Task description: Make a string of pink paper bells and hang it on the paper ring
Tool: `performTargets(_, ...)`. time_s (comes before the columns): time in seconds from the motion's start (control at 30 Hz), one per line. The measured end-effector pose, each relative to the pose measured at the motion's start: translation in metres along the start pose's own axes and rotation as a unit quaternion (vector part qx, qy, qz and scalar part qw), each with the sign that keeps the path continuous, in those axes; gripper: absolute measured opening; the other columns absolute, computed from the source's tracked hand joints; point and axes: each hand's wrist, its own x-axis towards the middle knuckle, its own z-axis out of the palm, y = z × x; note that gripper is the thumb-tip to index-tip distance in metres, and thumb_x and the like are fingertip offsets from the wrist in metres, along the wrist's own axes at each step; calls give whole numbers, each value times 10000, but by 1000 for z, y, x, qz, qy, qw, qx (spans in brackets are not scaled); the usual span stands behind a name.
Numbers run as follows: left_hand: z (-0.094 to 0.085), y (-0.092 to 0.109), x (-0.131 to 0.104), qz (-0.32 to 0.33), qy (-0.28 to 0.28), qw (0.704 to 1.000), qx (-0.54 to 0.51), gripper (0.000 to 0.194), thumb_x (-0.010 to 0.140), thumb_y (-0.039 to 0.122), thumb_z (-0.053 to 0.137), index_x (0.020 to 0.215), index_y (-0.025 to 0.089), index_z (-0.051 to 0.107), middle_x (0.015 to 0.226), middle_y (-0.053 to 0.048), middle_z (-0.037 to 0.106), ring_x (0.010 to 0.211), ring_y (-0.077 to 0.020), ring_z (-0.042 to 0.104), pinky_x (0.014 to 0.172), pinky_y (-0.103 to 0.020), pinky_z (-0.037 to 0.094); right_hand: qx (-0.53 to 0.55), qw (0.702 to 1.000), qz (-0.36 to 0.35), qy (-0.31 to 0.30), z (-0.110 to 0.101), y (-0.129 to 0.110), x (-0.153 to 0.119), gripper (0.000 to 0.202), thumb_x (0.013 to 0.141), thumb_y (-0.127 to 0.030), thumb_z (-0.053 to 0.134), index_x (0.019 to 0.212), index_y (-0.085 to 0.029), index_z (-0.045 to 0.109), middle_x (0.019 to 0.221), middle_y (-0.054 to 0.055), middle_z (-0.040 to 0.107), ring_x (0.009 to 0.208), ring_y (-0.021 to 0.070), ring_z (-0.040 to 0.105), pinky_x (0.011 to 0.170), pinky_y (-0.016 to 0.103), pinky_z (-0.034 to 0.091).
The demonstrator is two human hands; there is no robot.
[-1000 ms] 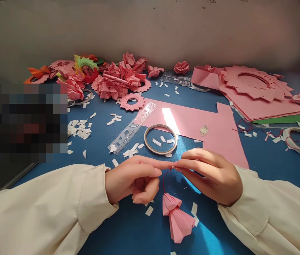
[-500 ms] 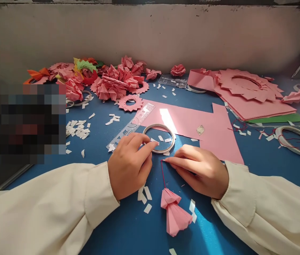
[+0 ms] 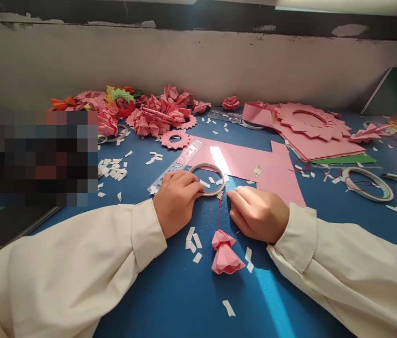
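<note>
My left hand [image 3: 179,202] is closed at the near left rim of a roll of double-sided tape [image 3: 224,176], thumb and fingers pinching its edge. Just right of the roll, my right hand [image 3: 256,212] is curled with its fingers together; whatever may be in them is hidden. Between the hands runs a red thread [image 3: 219,213], its upper end at a small white scrap beside the roll and slightly apart from my right fingertips. At its lower end is a folded pink paper tassel-like ornament [image 3: 227,256], flared at the bottom.
Pink card [image 3: 279,173] and a clear ruler [image 3: 175,164] lie behind the hands. Folded paper flowers [image 3: 152,117] are heaped at the back left. Another tape roll [image 3: 367,184] sits at right, a phone [image 3: 19,223] at left. White scraps [image 3: 112,169] are scattered about.
My left hand has come down onto the tape roll's rim. The right fingers have curled in and moved off the thread's end. The paper ornament now sits higher in view; the camera view has shifted.
</note>
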Motion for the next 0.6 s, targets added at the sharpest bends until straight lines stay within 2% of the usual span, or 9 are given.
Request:
performTargets(0.23,-4,4,0,-38,9,997,-68,174,907,160,344,847,145,506,685,-20,589,660,-174,505,776,-370,384,-8,993,88,81,7,4,-2,179,849,-170,495,954,-87,614,611,8,593,473,101,482,471,240,351)
performTargets(0.37,-6,10,2,-34,-5,992,-118,214,926,212,321,829,156,503,675,-18,554,640,-168,490,681,-307,405,17,992,67,102,9,4,7,284,855,-216,538,1114,-102,564,772,42,656,508,100,513,501,238,385)
performTargets(0.5,-11,13,5,-4,-38,987,-157,192,928,189,320,944,164,510,835,-35,604,775,-156,546,739,-267,428,68,990,36,115,15,7,19,190,876,-143,488,1039,-148,585,770,31,662,611,111,574,547,222,420)
performTargets(0.6,-12,12,7,5,-64,987,-150,209,930,176,317,853,165,511,768,-32,593,749,-160,535,723,-271,423,98,984,66,132,18,12,20,191,882,-96,470,1046,-116,567,764,45,642,591,93,558,565,206,448)
